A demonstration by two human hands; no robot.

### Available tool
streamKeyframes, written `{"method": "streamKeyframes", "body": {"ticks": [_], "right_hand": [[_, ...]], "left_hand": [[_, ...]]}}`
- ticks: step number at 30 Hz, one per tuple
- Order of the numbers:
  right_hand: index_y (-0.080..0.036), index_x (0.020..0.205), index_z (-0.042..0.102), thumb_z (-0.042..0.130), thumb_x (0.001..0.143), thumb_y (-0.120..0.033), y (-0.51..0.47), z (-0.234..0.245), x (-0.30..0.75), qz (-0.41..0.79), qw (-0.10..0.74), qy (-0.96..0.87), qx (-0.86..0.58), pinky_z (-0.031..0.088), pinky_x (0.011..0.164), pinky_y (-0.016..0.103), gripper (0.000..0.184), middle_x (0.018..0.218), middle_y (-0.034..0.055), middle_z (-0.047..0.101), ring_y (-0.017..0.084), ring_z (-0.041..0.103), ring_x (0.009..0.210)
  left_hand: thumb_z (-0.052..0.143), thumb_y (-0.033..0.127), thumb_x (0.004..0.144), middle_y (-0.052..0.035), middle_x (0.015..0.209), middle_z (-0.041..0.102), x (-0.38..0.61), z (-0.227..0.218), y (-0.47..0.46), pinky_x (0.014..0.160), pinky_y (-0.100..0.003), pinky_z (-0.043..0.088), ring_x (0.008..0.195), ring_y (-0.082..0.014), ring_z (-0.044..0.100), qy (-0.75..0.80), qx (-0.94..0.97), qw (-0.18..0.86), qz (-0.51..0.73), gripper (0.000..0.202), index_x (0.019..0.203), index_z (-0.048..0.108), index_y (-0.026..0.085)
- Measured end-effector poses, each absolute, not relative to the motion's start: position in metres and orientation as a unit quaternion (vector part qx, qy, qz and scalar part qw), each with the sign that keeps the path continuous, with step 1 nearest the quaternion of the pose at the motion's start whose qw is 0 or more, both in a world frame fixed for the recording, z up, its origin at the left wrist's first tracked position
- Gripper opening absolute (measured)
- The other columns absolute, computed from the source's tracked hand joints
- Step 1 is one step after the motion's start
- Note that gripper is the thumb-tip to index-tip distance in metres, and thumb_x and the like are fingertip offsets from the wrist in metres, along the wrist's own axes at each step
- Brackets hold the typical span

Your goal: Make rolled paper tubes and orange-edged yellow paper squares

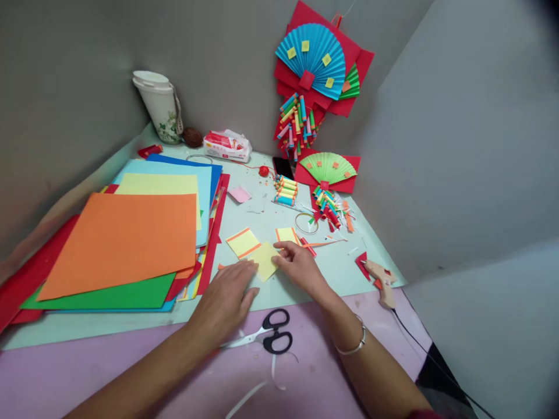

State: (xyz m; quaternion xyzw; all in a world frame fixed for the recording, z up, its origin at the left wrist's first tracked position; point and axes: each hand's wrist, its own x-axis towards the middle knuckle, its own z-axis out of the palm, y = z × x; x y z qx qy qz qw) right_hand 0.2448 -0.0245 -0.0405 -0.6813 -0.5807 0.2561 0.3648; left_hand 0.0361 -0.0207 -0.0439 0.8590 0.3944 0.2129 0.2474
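A plain yellow paper square (265, 265) lies on the pale green mat between my hands. My right hand (299, 265) pinches its right corner with thumb and fingers. Flat on the mat, my left hand (231, 297) rests its fingertips at the square's left edge, thumb held apart. Just beyond are two yellow papers with orange strips, one on the left (243, 242) and one on the right (286, 234), the latter partly behind my right hand. A red paper roll (308, 247) sits by my right knuckles. Black-handled scissors (276, 333) lie open below my hands.
Stacked coloured paper (131, 238) covers the left side. A corded glue gun (381, 280) lies at the right edge. Farther back are a tape ring (307, 223), several paper rolls (286, 191), a green fan decoration (328, 167), a tissue pack (227, 145) and a lidded cup (159, 107).
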Motion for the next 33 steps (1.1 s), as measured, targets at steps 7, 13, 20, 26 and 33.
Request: {"method": "streamKeyframes", "body": {"ticks": [7,13,20,26,33], "right_hand": [[-0.021,0.094,0.070,0.055,0.089,-0.015,-0.052,-0.027,0.229,0.043,0.515,-0.644,-0.564,0.052,0.068,0.027,0.017,0.088,0.0049,0.062,0.016,0.060,0.079],[-0.023,0.097,0.071,0.054,0.084,-0.005,-0.064,-0.050,0.213,0.014,0.475,-0.731,-0.491,0.055,0.071,0.028,0.028,0.095,0.0068,0.063,0.016,0.063,0.084],[-0.022,0.103,0.067,0.050,0.082,-0.006,-0.061,-0.053,0.213,0.136,0.517,-0.683,-0.498,0.056,0.081,0.033,0.032,0.110,0.0102,0.060,0.020,0.063,0.099],[-0.021,0.120,0.056,0.060,0.087,-0.025,-0.058,-0.056,0.214,0.330,0.549,-0.539,-0.547,0.056,0.073,0.030,0.033,0.095,0.0065,0.069,0.018,0.068,0.082],[-0.019,0.093,0.069,0.059,0.088,-0.028,-0.055,-0.051,0.217,0.359,0.499,-0.550,-0.565,0.052,0.067,0.026,0.015,0.083,0.0030,0.070,0.015,0.064,0.072]], "left_hand": [[0.056,0.055,0.088,-0.0113,0.109,0.075,0.037,-0.021,-0.013,0.097,-0.043,0.048,0.107,-0.0300,0.067,0.443,0.562,0.627,0.309,0.041,0.105,0.069,0.020],[0.070,0.037,0.082,-0.0110,0.103,0.077,0.035,-0.026,-0.007,0.083,-0.038,0.053,0.095,-0.0276,0.072,0.388,0.387,0.770,0.327,0.039,0.115,0.069,0.016],[0.074,0.034,0.078,-0.0091,0.093,0.079,0.031,-0.027,-0.003,0.073,-0.034,0.054,0.078,-0.0242,0.074,0.440,0.367,0.749,0.333,0.043,0.115,0.068,0.014],[0.074,0.036,0.076,-0.0071,0.090,0.079,0.033,-0.027,-0.007,0.074,-0.033,0.052,0.078,-0.0234,0.072,0.440,0.409,0.740,0.303,0.044,0.113,0.065,0.015],[0.074,0.045,0.072,-0.0031,0.082,0.074,0.039,-0.021,-0.013,0.070,-0.028,0.049,0.079,-0.0214,0.067,0.464,0.509,0.667,0.284,0.036,0.095,0.067,0.018]]}}
